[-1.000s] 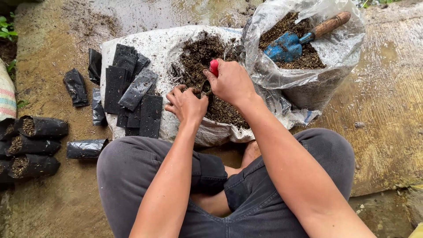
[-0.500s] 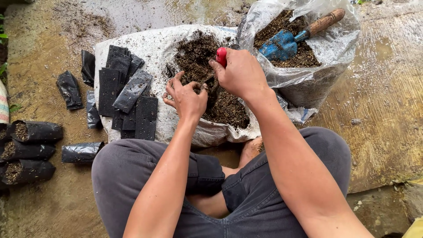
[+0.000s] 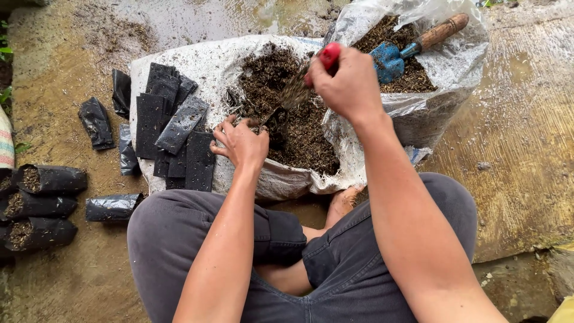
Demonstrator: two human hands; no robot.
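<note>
Head view: wet, muddy concrete floor, person sitting cross-legged, white woven sack spread flat in front with a pile of dark potting mix on it. Second clear plastic bag of mix at upper right, blue trowel with wooden handle lying in it, unused.

Left hand: fingers curled, gripping the mouth of a small black grow bag at the near edge of the pile; bag mostly hidden by the hand and soil.

Right hand: closed around a red-handled scoop, raised above the pile. Scoop's long axis slants down-left, loaded tip aimed at the bag mouth, just up-right of the left hand. Hands near each other, not touching.

Left of the pile: stack of flat empty black grow bags on the sack, a few more loose on the floor. Far left: filled grow bags lying on their sides, well apart from both hands
</note>
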